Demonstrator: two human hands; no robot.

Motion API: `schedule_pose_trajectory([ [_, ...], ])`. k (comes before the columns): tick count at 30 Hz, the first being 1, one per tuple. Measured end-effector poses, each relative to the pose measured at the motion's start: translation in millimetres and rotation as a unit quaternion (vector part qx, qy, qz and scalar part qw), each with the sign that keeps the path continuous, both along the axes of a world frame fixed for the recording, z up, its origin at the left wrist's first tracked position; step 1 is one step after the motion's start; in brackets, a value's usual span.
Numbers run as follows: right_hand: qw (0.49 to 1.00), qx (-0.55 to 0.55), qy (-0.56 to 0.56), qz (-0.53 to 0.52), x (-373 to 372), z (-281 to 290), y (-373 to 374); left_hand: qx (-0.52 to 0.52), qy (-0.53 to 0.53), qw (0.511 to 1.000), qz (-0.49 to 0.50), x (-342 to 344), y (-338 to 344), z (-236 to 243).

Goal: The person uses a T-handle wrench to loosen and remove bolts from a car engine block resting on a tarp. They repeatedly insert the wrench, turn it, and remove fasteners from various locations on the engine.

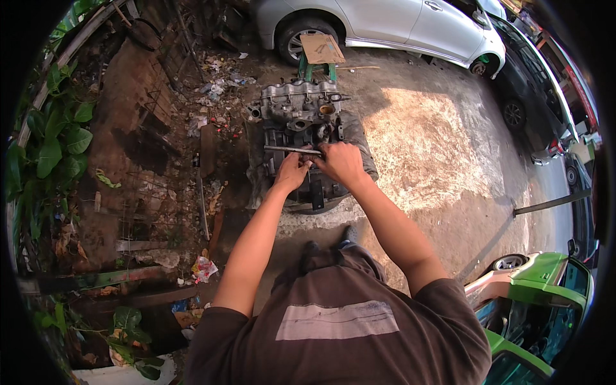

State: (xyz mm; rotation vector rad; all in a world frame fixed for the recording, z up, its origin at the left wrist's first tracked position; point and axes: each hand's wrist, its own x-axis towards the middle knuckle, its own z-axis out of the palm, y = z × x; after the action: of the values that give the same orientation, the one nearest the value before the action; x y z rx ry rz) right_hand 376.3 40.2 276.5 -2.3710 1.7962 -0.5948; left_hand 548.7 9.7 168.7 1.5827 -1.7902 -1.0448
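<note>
A grimy engine (296,102) sits in front of me on a dark, crumpled cover (351,128). A long metal bar (276,148) lies crosswise over its lower middle. My right hand (340,165) is closed on the bar's right end. My left hand (292,173) is closed just below the bar, beside my right hand; what its fingers hold is partly hidden and too small to make out. Under my hands are dark metal engine parts and a black bracket (317,192).
A green stand (319,70) carrying a cardboard piece (321,46) is beyond the engine, before a silver car (385,22). Plants (51,135) and debris (212,83) line the left. A dark car (520,90), green car (545,289) and pole (552,200) stand right.
</note>
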Motion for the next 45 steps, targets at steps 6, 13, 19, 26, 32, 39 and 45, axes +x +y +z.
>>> schedule_pose_trajectory([
  [6, 0.999, 0.028, -0.027, 0.023, -5, -14, 22, -0.113, -0.058, 0.991, -0.043, 1, 10, -2],
  [13, 0.995, 0.033, -0.025, 0.096, 5, -53, 82, -0.154, -0.037, 0.986, -0.043, 9, 64, -35],
  [19, 0.994, 0.026, -0.051, 0.096, 14, -59, 95, -0.175, -0.021, 0.984, -0.037, 16, 75, -46],
  [26, 0.995, 0.018, -0.060, 0.072, 12, -49, 92, -0.170, -0.024, 0.984, -0.050, 13, 73, -44],
  [32, 0.996, 0.050, -0.042, 0.060, 11, -47, 92, -0.162, -0.029, 0.986, -0.039, 8, 75, -41],
  [39, 0.995, 0.051, -0.060, 0.059, 12, -47, 93, -0.183, -0.024, 0.982, -0.026, 7, 75, -37],
  [45, 0.996, 0.030, -0.074, 0.049, 14, -48, 89, -0.195, -0.024, 0.980, -0.033, 10, 70, -43],
])
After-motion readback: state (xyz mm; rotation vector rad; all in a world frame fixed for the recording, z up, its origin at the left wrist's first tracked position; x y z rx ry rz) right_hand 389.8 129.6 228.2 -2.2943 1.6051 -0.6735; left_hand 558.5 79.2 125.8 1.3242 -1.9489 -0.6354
